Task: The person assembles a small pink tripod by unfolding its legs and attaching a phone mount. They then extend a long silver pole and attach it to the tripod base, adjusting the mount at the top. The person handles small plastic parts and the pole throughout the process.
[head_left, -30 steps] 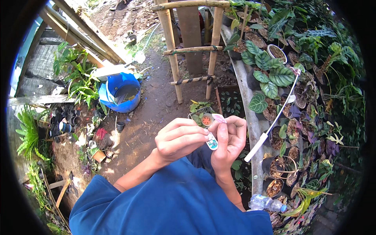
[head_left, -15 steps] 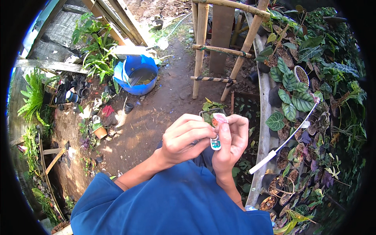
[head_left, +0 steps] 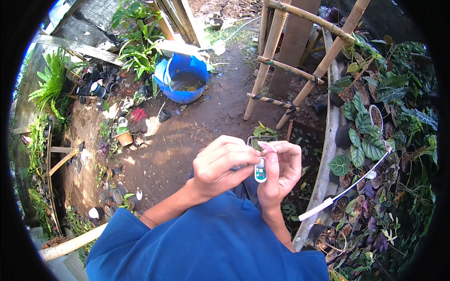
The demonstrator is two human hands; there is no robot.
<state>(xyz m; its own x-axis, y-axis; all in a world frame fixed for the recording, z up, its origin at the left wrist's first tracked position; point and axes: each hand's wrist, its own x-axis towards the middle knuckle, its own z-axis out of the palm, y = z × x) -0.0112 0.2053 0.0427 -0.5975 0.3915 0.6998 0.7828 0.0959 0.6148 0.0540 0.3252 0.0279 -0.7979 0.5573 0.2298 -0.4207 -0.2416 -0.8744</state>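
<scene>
In front of my chest, both hands meet over a small white oval case with a green circuit board showing in it. My left hand is closed, its thumb and index fingertips pinching at the top of the case. My right hand is closed too, with the thumb pressed along the case's side. A thin crumpled pink piece, perhaps cloth or plastic, sticks up between the right thumb and index finger. The fingers cover part of the case, so I cannot see exactly how it is gripped.
A white-handled thin rod lies across potted plants on my right, behind a pale ledge. Ahead stand a bamboo frame and a broken blue tub holding dark water. Small pots and a fern line the left.
The view has shifted, so the surroundings sit further right and more ground shows at left. The pink piece now leans flatter, and more of the green board shows between my fingers.
</scene>
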